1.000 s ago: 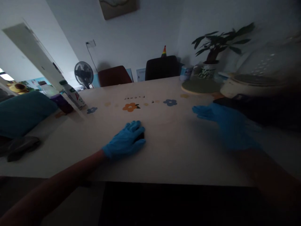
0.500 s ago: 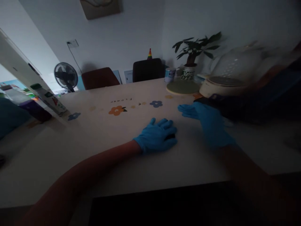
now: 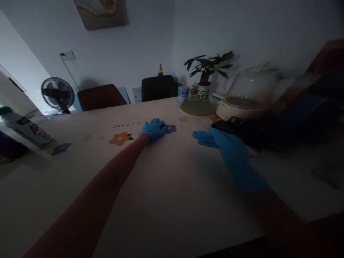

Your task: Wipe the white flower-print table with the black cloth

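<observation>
In a blue glove, my left hand reaches far across the white table, palm down between the printed orange flower and the blue flower. A small dark object shows at its fingers, mostly covered, and its kind cannot be made out. My right hand, gloved in blue too, is held on its edge with fingers stretched out together and nothing visible in them. Just beyond it lies a dark, blurred heap of things.
A green round mat, a can, a potted plant and a pot with a clear dome stand at the back right. A white bottle is at the left. Chairs and a fan are behind.
My left hand has slid forward and left across the table, with the dark object moving along under it. The right hand stays stretched out near the heap. The view has shifted to the right.
</observation>
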`<action>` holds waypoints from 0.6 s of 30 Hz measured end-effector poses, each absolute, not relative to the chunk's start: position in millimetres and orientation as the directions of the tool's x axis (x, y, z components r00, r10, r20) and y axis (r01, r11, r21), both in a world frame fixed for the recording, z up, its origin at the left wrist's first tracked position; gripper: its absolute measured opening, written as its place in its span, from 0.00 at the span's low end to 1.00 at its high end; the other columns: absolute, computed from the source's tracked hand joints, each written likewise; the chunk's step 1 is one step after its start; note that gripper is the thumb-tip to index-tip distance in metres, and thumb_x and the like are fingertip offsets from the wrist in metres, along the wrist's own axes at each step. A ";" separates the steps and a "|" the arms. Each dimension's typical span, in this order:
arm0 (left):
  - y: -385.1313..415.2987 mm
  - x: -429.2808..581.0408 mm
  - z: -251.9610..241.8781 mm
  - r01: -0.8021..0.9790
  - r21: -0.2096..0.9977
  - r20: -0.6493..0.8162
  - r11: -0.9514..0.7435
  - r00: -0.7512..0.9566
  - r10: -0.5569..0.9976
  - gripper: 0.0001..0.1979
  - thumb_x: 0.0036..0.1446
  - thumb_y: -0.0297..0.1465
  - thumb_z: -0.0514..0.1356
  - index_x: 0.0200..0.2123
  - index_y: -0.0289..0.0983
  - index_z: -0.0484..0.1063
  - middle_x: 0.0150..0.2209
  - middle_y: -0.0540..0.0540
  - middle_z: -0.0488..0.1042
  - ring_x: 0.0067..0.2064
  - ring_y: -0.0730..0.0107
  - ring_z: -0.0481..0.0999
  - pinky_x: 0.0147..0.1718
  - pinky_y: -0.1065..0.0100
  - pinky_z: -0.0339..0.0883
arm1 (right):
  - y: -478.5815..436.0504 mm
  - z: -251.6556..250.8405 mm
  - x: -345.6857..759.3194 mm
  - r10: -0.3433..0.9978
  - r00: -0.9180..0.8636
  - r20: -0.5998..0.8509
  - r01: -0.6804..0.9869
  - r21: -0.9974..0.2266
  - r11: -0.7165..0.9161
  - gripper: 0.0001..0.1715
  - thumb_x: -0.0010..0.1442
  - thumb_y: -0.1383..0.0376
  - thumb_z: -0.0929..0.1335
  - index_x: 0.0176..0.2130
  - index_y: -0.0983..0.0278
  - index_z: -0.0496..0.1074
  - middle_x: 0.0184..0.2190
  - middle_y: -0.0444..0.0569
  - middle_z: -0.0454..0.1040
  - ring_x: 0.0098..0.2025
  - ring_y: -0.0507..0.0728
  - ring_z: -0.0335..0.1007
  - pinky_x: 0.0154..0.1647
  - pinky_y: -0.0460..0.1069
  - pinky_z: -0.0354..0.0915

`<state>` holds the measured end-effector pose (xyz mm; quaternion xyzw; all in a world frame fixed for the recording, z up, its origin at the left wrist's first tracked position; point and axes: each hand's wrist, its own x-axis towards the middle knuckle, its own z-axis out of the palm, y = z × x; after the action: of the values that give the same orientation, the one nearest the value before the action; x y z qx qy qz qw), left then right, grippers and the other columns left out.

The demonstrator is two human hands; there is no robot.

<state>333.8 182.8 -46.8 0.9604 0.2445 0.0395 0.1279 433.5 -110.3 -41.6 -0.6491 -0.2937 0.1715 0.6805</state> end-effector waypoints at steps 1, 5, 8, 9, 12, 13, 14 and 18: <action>190.8 337.1 -46.3 0.475 0.261 0.012 -0.840 0.869 0.495 0.28 0.92 0.44 0.49 0.76 0.34 0.78 0.85 0.30 0.70 0.83 0.42 0.66 0.86 0.31 0.54 | -111.1 -42.1 433.6 0.614 0.770 0.173 0.148 -0.985 0.091 0.22 0.79 0.43 0.75 0.45 0.53 0.94 0.57 0.53 0.93 0.65 0.74 0.92 0.80 0.70 0.81; 220.3 347.2 -43.2 0.541 0.246 0.000 -0.804 0.830 0.558 0.29 0.91 0.42 0.47 0.76 0.30 0.76 0.83 0.28 0.70 0.79 0.44 0.68 0.85 0.32 0.54 | -111.6 -44.9 433.2 0.624 0.765 0.158 0.157 -0.986 0.057 0.28 0.76 0.36 0.75 0.46 0.53 0.95 0.58 0.54 0.93 0.63 0.75 0.92 0.82 0.72 0.78; 238.9 353.3 -41.3 0.588 0.235 -0.013 -0.774 0.798 0.603 0.31 0.91 0.44 0.45 0.76 0.30 0.75 0.82 0.29 0.71 0.77 0.45 0.68 0.85 0.34 0.53 | -111.2 -45.7 431.7 0.622 0.771 0.137 0.159 -0.987 0.020 0.29 0.75 0.35 0.74 0.46 0.53 0.94 0.56 0.54 0.93 0.63 0.75 0.92 0.81 0.72 0.80; 244.0 355.4 -41.0 0.606 0.231 -0.017 -0.761 0.785 0.619 0.32 0.91 0.44 0.45 0.76 0.29 0.75 0.81 0.29 0.71 0.77 0.45 0.68 0.84 0.35 0.53 | -111.3 -45.5 431.1 0.617 0.776 0.131 0.161 -0.987 0.006 0.28 0.75 0.36 0.74 0.46 0.52 0.95 0.56 0.53 0.93 0.63 0.74 0.92 0.80 0.72 0.81; 255.4 361.6 -41.0 0.651 0.218 -0.029 -0.727 0.749 0.662 0.33 0.90 0.43 0.45 0.76 0.26 0.74 0.81 0.26 0.71 0.76 0.42 0.68 0.83 0.35 0.56 | -112.6 -44.2 430.0 0.618 0.777 0.118 0.176 -0.984 -0.033 0.24 0.76 0.41 0.73 0.46 0.49 0.95 0.57 0.49 0.93 0.64 0.73 0.92 0.79 0.70 0.82; 257.7 363.1 -41.1 0.659 0.214 -0.033 -0.721 0.743 0.669 0.33 0.90 0.42 0.45 0.76 0.25 0.73 0.81 0.25 0.70 0.76 0.41 0.68 0.82 0.34 0.56 | -113.3 -43.8 429.9 0.617 0.778 0.119 0.179 -0.983 -0.036 0.23 0.77 0.42 0.73 0.46 0.49 0.95 0.57 0.49 0.93 0.64 0.73 0.92 0.80 0.71 0.81; 259.3 364.0 -41.1 0.660 0.211 -0.036 -0.721 0.743 0.669 0.33 0.90 0.41 0.44 0.76 0.24 0.73 0.82 0.24 0.70 0.77 0.41 0.68 0.82 0.35 0.57 | -114.0 -43.5 429.9 0.616 0.778 0.123 0.184 -0.982 -0.036 0.23 0.78 0.42 0.73 0.46 0.49 0.95 0.57 0.49 0.93 0.64 0.72 0.92 0.81 0.71 0.80; 257.8 360.6 -40.1 0.610 0.212 -0.042 -0.764 0.787 0.616 0.30 0.90 0.39 0.46 0.76 0.25 0.74 0.81 0.27 0.72 0.76 0.45 0.70 0.82 0.42 0.61 | -115.7 -47.3 432.2 0.627 0.762 0.164 0.240 -0.970 -0.038 0.24 0.78 0.40 0.72 0.50 0.49 0.95 0.58 0.48 0.93 0.64 0.73 0.92 0.87 0.74 0.73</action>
<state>360.6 257.8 -40.1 0.9390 0.3263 0.0150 0.1078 432.2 -115.7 -47.3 -0.7034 -0.3081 0.1555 0.6214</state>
